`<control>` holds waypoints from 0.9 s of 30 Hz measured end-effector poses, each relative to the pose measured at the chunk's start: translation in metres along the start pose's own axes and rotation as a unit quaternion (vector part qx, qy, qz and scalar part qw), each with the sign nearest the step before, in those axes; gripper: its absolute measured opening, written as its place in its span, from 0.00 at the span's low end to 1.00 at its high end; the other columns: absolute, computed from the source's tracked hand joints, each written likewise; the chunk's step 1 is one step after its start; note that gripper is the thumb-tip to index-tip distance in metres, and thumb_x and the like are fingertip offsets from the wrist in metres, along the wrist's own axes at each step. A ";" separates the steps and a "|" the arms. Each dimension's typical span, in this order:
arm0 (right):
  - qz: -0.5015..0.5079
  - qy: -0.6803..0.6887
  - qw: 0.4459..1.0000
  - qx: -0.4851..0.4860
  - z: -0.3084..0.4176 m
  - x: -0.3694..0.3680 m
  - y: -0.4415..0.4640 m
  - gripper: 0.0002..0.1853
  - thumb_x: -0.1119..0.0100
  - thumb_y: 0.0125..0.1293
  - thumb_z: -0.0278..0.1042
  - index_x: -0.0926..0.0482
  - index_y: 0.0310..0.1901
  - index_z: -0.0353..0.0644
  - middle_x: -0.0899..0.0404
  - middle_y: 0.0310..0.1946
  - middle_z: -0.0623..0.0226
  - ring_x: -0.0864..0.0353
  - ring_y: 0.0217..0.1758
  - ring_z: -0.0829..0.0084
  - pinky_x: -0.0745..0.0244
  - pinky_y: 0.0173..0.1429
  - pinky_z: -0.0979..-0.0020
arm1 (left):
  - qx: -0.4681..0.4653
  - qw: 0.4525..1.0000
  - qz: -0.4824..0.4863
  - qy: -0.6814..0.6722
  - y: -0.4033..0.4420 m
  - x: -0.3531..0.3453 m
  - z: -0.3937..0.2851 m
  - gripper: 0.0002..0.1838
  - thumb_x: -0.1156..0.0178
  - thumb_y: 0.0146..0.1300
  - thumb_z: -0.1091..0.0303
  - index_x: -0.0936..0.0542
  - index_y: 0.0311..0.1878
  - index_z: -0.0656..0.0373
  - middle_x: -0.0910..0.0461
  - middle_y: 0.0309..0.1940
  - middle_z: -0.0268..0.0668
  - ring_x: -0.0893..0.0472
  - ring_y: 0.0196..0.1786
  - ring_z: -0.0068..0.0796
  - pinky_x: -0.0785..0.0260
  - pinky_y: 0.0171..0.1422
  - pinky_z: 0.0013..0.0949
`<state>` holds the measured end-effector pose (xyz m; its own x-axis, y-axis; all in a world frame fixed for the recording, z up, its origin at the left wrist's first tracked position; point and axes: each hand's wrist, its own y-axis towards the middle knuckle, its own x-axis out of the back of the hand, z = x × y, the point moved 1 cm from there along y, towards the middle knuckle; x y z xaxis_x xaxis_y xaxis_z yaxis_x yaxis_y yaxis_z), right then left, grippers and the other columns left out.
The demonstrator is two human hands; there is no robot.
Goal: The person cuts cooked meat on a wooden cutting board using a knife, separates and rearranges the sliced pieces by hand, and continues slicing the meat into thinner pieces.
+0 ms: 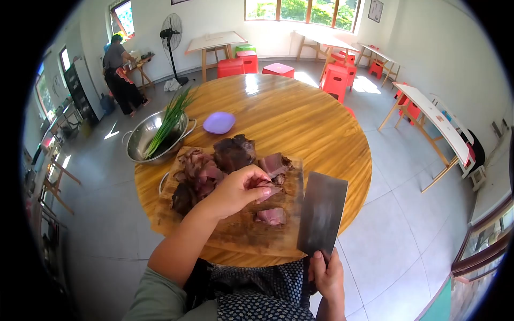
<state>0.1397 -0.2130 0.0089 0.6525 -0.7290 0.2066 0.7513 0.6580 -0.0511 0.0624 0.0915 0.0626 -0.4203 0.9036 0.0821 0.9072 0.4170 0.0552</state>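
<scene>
My right hand (327, 278) grips the handle of a cleaver (323, 214), its broad dark blade raised upright at the board's right edge. Over the wooden cutting board (241, 238), my left hand (243, 190) pinches a thin slice of meat (269, 191) between thumb and fingers. A small reddish chunk of meat (271, 216) lies below it on the board. Behind the fingers sits another cut piece (274, 165). Sliced meat (199, 170) is heaped at the board's left, partly hidden by my forearm, and a large dark lump of meat (234, 152) is at the back.
The board rests on a round wooden table (300, 115). A steel bowl (134, 140) with green onions (170, 123) stands at the left beside a purple plate (219, 123). Farther off are a person (119, 69), a standing fan (170, 40), red stools (334, 80) and white tables (436, 120).
</scene>
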 end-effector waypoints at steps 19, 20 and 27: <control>-0.030 0.021 0.999 0.029 -0.043 -0.004 0.010 0.12 0.50 0.84 0.38 0.22 0.44 0.40 0.28 0.20 0.75 0.32 0.19 0.82 0.39 0.23 0.76 | 0.005 0.927 0.046 0.372 -0.021 -0.041 0.042 0.26 0.23 0.56 0.67 0.30 0.48 0.66 0.18 0.45 0.58 0.18 0.52 0.60 0.26 0.54 0.52; -0.018 0.025 0.999 0.035 -0.034 -0.007 0.009 0.12 0.50 0.84 0.38 0.22 0.44 0.40 0.28 0.20 0.75 0.32 0.19 0.82 0.39 0.23 0.76 | -0.022 0.937 0.050 0.344 -0.023 -0.039 0.043 0.25 0.24 0.58 0.66 0.30 0.49 0.66 0.18 0.46 0.57 0.17 0.52 0.58 0.26 0.54 0.51; -0.013 0.008 0.998 0.054 -0.037 -0.004 0.012 0.15 0.49 0.84 0.40 0.22 0.40 0.40 0.29 0.18 0.75 0.32 0.17 0.81 0.40 0.22 0.75 | -0.063 0.965 -0.009 0.254 -0.039 0.031 -0.031 0.22 0.28 0.65 0.64 0.26 0.56 0.63 0.16 0.46 0.45 0.15 0.50 0.32 0.23 0.54 0.38</control>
<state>0.1500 -0.2089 -0.0292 0.6359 -0.7480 0.1901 0.7529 0.6554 0.0606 0.0136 0.1001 0.0936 -0.4192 0.7177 0.5561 0.9037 0.3887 0.1796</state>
